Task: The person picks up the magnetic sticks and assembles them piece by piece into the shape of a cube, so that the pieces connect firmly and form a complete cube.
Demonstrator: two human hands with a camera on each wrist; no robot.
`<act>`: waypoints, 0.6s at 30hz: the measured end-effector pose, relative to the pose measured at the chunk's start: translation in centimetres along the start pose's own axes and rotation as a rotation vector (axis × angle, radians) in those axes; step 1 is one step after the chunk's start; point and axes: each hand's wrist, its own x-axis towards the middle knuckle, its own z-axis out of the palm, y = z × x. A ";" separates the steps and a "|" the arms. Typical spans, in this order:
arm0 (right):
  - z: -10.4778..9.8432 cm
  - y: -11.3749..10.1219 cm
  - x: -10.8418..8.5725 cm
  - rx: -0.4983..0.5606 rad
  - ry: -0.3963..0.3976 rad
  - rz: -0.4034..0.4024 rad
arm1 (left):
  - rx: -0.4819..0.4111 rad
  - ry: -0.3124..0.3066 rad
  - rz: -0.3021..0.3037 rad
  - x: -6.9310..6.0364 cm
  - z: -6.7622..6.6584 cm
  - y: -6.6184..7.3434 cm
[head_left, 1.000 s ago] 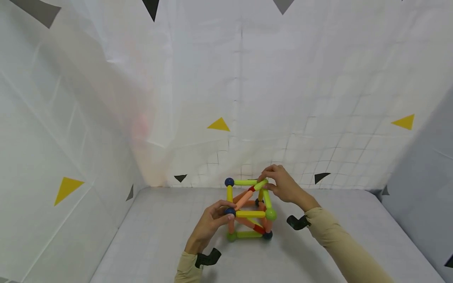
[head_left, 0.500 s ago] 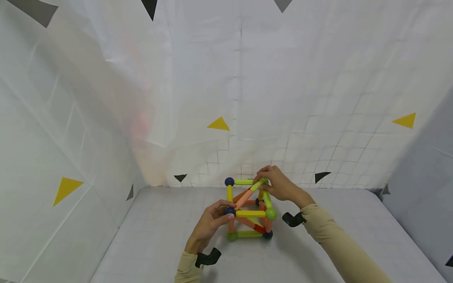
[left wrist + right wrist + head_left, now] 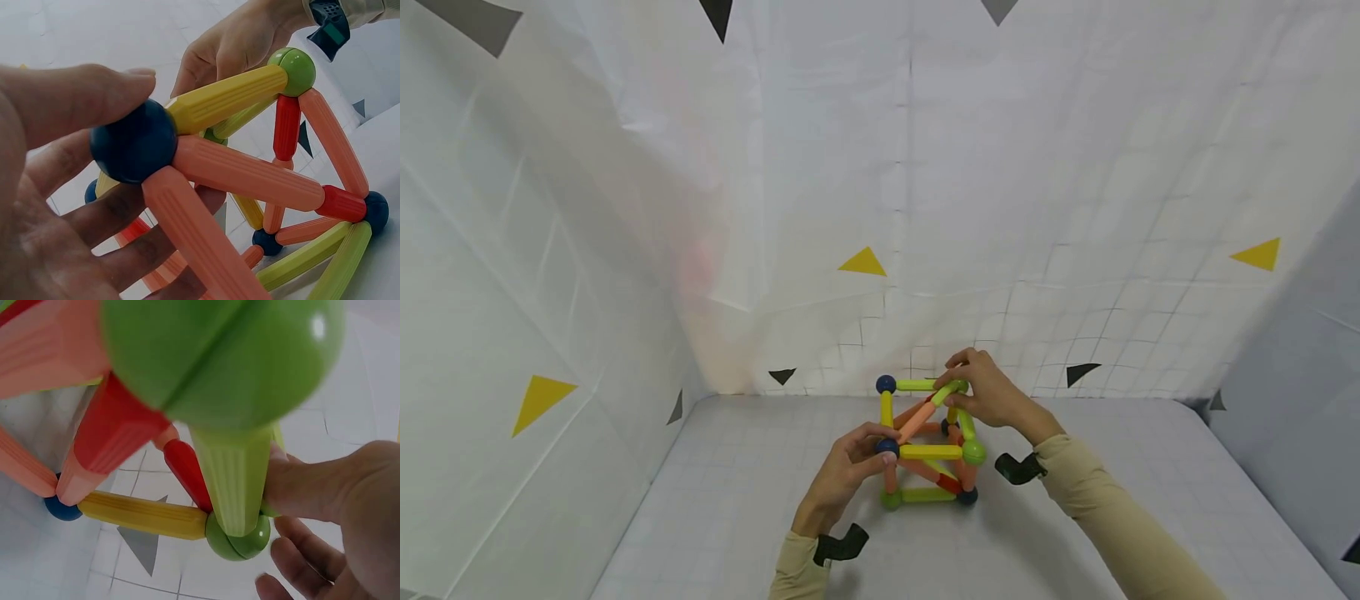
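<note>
A cube-like frame of magnetic sticks and balls stands on the table, with lime, yellow, orange and red sticks. My left hand holds the dark blue ball at the near left top corner, thumb on top. My right hand pinches the lime end of a stick at the far right top corner, beside a green ball. From there an orange stick slants down to the left hand's ball. Another green ball forms the near right top corner. Fingers partly hide the far right corner.
The frame rests on a pale table close to the white back wall. White side walls rise at left and right. A black wrist strap piece juts from the left sleeve, and another from the right.
The right hand has shifted slightly left with the lime stick end, which sits close over the far right green ball. The left hand and the frame have stayed in place.
</note>
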 end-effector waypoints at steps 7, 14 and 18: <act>0.2 -0.5 -0.4 -0.003 0.050 0.065 | -0.005 -0.002 0.007 0.0 0.1 0.0; 0.4 -0.5 -0.9 -0.016 0.143 0.070 | -0.014 -0.011 0.004 -0.1 0.0 0.1; 0.4 -0.6 -1.0 -0.022 0.184 0.061 | -0.014 -0.014 0.009 -0.1 0.0 0.1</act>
